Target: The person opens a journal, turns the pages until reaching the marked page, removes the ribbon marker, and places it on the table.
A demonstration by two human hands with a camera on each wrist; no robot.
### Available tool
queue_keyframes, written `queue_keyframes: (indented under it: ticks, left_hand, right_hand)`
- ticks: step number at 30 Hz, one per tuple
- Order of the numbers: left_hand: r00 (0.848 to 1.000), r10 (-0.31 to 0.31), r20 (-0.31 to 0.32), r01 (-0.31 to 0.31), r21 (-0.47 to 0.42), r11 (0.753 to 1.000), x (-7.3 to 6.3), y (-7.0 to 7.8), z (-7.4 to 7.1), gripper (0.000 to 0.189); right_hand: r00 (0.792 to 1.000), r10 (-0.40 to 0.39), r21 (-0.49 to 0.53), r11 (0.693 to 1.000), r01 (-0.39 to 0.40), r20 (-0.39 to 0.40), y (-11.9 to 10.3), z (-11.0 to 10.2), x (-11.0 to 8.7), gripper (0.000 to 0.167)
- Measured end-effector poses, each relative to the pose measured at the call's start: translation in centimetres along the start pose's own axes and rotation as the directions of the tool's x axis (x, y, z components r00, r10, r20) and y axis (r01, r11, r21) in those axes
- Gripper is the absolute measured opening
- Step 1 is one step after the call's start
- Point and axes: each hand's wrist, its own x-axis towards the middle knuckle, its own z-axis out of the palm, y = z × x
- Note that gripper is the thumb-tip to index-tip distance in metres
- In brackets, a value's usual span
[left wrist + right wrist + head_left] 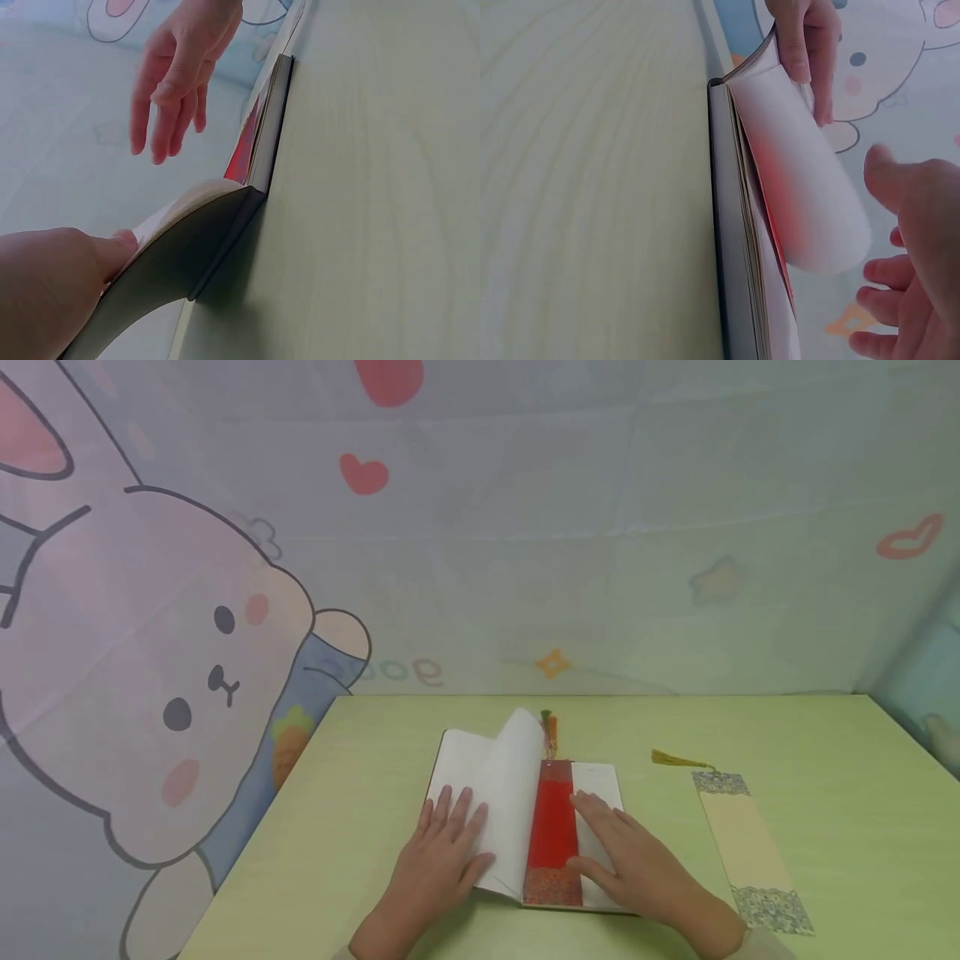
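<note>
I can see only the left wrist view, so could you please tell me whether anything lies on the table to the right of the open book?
Observer: Yes, the head view shows a beige bookmark with patterned ends lying on the table there.
Operator: Thank you; I see a bit of red inside the book, so could you say whether that piece has a tassel?
Observer: It does: the red bookmark has a tassel reaching past the book's far edge.
</note>
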Motion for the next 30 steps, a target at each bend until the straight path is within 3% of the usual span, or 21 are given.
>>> queue_keyframes:
  ticks: [6, 14, 16, 18, 19, 21, 24, 27, 30]
  left_hand:
    - [0.998, -0.035, 0.053, 0.037, -0.050, 0.998, -0.2, 0.1, -0.1, 0.057]
    - [0.989, -0.093, 0.117, 0.103, -0.076, 0.992, -0.6, -0.1, -0.1, 0.060]
    - [0.987, -0.101, 0.121, 0.111, -0.078, 0.991, -0.8, -0.1, -0.1, 0.060]
    - [0.987, -0.106, 0.121, 0.116, -0.079, 0.990, -0.9, -0.2, -0.1, 0.060]
    - [0.987, -0.108, 0.122, 0.119, -0.082, 0.990, -1.0, -0.2, -0.1, 0.060]
    - [0.986, -0.114, 0.119, 0.126, -0.093, 0.988, -1.1, -0.2, -0.1, 0.061]
    - [0.986, -0.124, 0.114, 0.138, -0.120, 0.983, -1.2, -0.3, -0.1, 0.061]
    - [0.988, -0.121, 0.096, 0.134, -0.137, 0.982, -1.2, -0.3, 0.0, 0.059]
    - [0.991, -0.105, 0.078, 0.115, -0.124, 0.986, -1.4, -0.4, 0.1, 0.054]
  right_hand:
    - [0.988, 0.155, 0.013, 0.988, -0.155, 0.000, -0.7, -0.3, 0.4, 0.062]
    - [0.982, 0.182, -0.014, 0.983, -0.183, -0.047, -0.9, -0.1, 0.7, 0.047]
    - [0.974, 0.217, 0.040, 0.976, -0.214, -0.061, -1.0, 0.0, 0.8, 0.043]
    - [0.956, 0.285, 0.165, 0.949, -0.270, -0.075, -1.0, 0.1, 1.0, 0.037]
    - [0.942, 0.328, 0.239, 0.923, -0.302, -0.075, -0.9, 0.1, 1.1, 0.035]
    - [0.905, 0.424, 0.417, 0.829, -0.372, -0.036, -0.9, 0.0, 1.3, 0.032]
    - [0.834, 0.544, 0.621, 0.622, -0.476, 0.094, -0.8, -0.2, 1.6, 0.033]
    - [0.768, 0.594, 0.717, 0.424, -0.553, 0.241, -0.7, -0.5, 1.7, 0.039]
    - [0.731, 0.597, 0.755, 0.297, -0.584, 0.330, -0.6, -0.6, 1.8, 0.044]
